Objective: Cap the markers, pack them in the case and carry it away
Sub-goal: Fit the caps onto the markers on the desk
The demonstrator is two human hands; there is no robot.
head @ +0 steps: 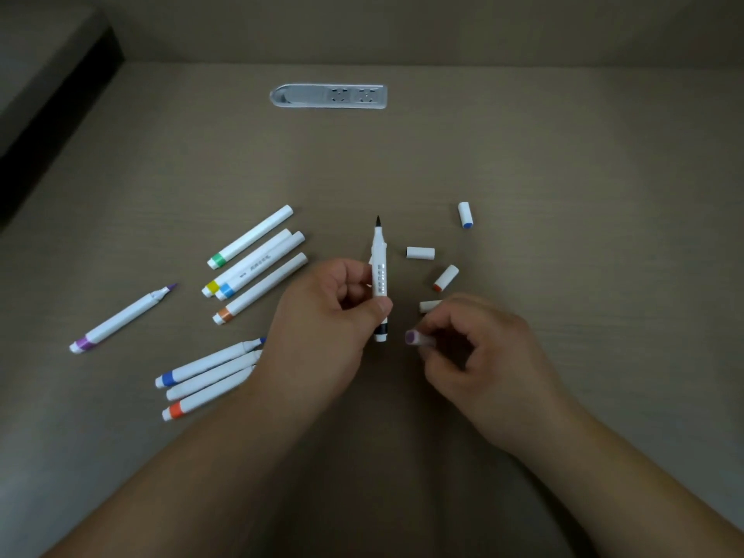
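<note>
My left hand [326,328] holds an uncapped black marker [379,271] upright, tip pointing away from me. To its right, my right hand [479,348] pinches a purple-ended cap [416,338] just off the marker's lower end. Loose caps lie on the table: a blue-ended cap [465,214], a plain white cap [420,252], an orange-ended cap [445,277], and a white cap [429,306] partly hidden by my right fingers. Several capped markers [253,259] lie left of centre. An uncapped purple marker [120,320] lies far left. Three uncapped markers [209,376] lie beside my left wrist.
A grey power strip [328,96] is set into the brown table [563,175] at the back. A dark ledge [60,114] runs along the far left. No case is in view.
</note>
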